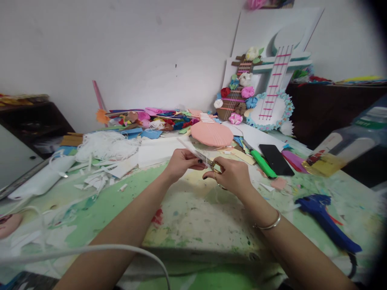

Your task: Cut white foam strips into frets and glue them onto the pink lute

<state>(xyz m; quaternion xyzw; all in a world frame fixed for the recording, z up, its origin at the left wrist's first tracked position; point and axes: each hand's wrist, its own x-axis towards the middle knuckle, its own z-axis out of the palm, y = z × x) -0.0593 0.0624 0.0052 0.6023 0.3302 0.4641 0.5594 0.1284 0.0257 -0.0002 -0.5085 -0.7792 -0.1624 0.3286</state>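
Observation:
My left hand (180, 163) pinches a thin white paper strip (190, 150) that slants up and to the left over the table. My right hand (231, 174) is closed round a small pair of gold-handled scissors (215, 167); their blades meet the strip just right of my left fingers. Both hands hover above the paint-stained green and white table (193, 217). A bangle sits on my right wrist.
White paper scraps (102, 153) lie at the left, a coloured paper pile (151, 119) at the back. A pink paper guitar (211, 133), flower-decorated guitars (266, 92), a green cutter (262, 163), a black phone (275, 159), a blue glue gun (328, 223) and a plastic bottle (344, 149) are at the right.

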